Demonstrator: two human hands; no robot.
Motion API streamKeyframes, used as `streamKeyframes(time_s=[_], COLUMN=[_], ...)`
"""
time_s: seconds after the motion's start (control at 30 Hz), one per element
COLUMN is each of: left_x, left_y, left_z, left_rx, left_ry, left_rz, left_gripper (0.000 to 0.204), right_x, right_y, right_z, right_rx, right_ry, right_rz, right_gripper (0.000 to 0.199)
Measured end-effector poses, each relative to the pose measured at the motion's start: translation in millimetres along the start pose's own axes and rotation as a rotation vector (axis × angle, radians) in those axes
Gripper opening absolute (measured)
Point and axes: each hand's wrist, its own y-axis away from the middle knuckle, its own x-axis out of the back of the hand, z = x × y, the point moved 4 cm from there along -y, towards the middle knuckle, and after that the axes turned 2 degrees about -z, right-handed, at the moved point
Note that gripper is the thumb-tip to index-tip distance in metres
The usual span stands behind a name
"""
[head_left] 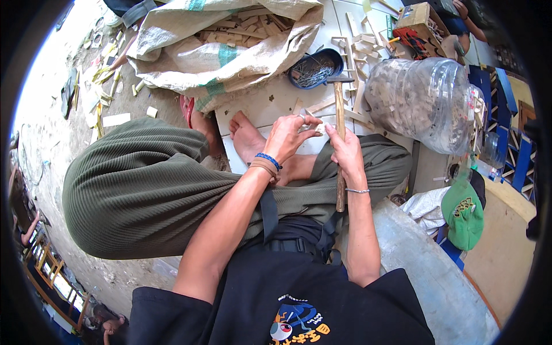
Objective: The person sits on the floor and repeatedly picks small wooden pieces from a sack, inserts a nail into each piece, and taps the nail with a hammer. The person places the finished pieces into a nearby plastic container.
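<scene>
My left hand (287,137), with blue and brown bands at the wrist, pinches a small pale wood piece (320,129) over my crossed legs. Close beside it, my right hand (347,150) is closed around the wooden handle of a hammer (340,109). The hammer stands lengthwise in the picture, its head away from me and its handle end near my lap. My right thumb and fingertips meet the same wood piece. Part of that piece is hidden by fingers. Beyond the hammer head sits a dark blue bowl (311,86) of nails.
A white woven sack (172,63) full of wood offcuts stands at the far left. Wooden strips and small frames (356,52) lie on the tiles. To the right are a large clear plastic jar (411,95), a box (415,23) and a green cap (463,215). Other people are at the edges.
</scene>
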Motion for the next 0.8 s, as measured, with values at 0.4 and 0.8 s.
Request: streamKeyframes(time_s=[0.4,0.8], left_x=[-0.5,-1.2], left_y=[-0.7,-1.8], left_z=[-1.7,-2.9], left_rx=[0.013,0.039], left_ry=[0.039,0.069], left_rz=[0.001,-0.013], left_gripper=[0.026,0.028], right_x=[1.5,2.1], right_y=[-2.9,-3.2], right_z=[4.3,-0.3], right_rx=[0.004,0.007], right_ry=[0.002,0.012], right_rz=[-0.006,-0.015], right_gripper=[0.036,0.037])
